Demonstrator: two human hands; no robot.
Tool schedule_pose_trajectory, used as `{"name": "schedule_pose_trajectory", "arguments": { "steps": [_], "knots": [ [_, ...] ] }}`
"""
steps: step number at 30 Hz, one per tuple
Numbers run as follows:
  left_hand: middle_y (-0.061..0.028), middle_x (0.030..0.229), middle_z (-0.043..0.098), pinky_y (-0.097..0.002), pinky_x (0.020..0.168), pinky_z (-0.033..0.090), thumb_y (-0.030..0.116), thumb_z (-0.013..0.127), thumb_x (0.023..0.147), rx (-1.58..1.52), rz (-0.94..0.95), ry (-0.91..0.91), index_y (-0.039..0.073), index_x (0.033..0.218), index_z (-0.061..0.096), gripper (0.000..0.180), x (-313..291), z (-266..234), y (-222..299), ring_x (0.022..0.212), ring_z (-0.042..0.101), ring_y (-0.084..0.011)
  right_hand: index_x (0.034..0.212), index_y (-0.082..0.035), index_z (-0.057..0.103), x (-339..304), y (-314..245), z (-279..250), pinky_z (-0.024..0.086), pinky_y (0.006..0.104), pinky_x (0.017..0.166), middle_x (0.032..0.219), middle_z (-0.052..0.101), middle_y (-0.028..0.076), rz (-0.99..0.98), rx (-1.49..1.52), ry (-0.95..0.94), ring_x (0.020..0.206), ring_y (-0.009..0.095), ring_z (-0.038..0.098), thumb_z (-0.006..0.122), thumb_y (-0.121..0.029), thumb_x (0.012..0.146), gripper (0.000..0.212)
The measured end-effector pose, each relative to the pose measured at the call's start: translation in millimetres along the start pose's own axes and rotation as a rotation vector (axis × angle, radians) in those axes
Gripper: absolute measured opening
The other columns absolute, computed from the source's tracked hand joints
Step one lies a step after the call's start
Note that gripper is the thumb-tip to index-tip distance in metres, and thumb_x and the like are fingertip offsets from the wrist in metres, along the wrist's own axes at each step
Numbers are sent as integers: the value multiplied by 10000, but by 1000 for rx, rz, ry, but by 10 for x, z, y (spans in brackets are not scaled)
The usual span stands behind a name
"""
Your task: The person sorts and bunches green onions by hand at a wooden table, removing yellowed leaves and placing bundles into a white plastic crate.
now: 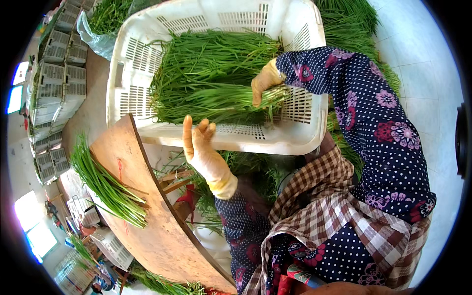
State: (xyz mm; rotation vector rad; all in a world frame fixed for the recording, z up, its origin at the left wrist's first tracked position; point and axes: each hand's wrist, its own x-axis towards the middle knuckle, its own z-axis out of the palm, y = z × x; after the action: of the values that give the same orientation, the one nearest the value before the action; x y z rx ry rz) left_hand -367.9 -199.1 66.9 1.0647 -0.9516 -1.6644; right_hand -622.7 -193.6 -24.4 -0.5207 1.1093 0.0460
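A white plastic basket (236, 140) with slotted walls stands in front of me, holding a thick layer of long green stalks that look like garlic chives (206, 64). My right hand (268, 81), in a pale yellowish glove, curls over the pale cut ends of a bunch of chives (231, 98) lying on that layer. The bunch's green tips point left. My left hand (204, 152), gloved the same way, is raised by the basket's near rim with its fingers apart and nothing in them.
On the left, a wooden board (162, 231) carries another chive bunch (110, 187) lying over red string (120, 167). Piled chives (346, 24) lie on the floor beyond the basket's right end. Stacked white crates (64, 88) line the far left, near a clear plastic bag (93, 37).
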Motion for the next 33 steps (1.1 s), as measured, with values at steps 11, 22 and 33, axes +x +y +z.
{"name": "schedule_pose_trajectory", "arguments": {
  "steps": [11, 22, 33],
  "knots": [
    [-297, 1383, 115, -490, 1040, 265, 457, 601, 798, -506, -636, -372, -79, 1343, -73, 1019, -626, 301, -398, 1300, 190, -369, 796, -6, 659, -1079, -383, 554, 453, 267, 514, 670, 632, 38, -304, -109, -6, 540, 98, 545, 657, -250, 783, 244],
    [-136, 1320, 346, -489, 1006, 298, 425, 601, 815, -595, -380, -427, 71, 1326, 289, 695, -586, -91, -456, 1223, 337, -272, 875, 4, 656, -932, -112, 1360, 480, 262, 617, 796, 658, 52, -391, -100, 124, 653, 100, 587, 674, -178, 759, 217],
    [-77, 1088, 542, -309, 848, 452, 69, 674, 760, -694, 82, -316, 21, 1200, 418, 511, -892, -170, 355, 959, 543, -182, 973, 20, 604, -1075, -79, 2355, 434, 257, 738, 868, 629, 53, -829, -240, 369, 787, 117, 548, 706, -234, 719, 373]
  ]
}}
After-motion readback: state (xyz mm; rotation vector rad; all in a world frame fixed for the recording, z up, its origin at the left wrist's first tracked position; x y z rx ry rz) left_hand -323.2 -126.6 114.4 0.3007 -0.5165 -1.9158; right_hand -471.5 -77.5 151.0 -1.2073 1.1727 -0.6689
